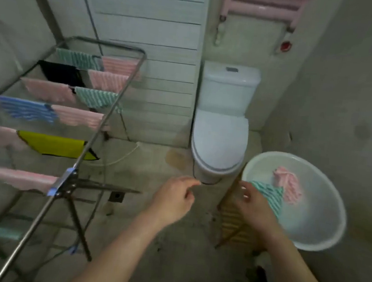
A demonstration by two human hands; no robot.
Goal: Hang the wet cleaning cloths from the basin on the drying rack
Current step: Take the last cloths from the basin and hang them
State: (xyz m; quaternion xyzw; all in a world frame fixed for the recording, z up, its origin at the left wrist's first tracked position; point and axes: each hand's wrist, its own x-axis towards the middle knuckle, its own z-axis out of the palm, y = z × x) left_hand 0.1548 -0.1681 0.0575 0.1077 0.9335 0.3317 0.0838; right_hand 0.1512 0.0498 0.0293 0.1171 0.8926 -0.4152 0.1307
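Left hand (174,197) and right hand (252,208) hover empty, loosely curled; lifting the teal cloth (271,195) may drag the overlapping pink cloth (288,186) from the basin (313,227).

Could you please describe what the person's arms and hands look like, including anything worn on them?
Both the left hand and right hand are bare, with no gloves. The forearms are uncovered down to the frame's edge: no sleeves, watch or bracelet show. The blur hides any thin ring.
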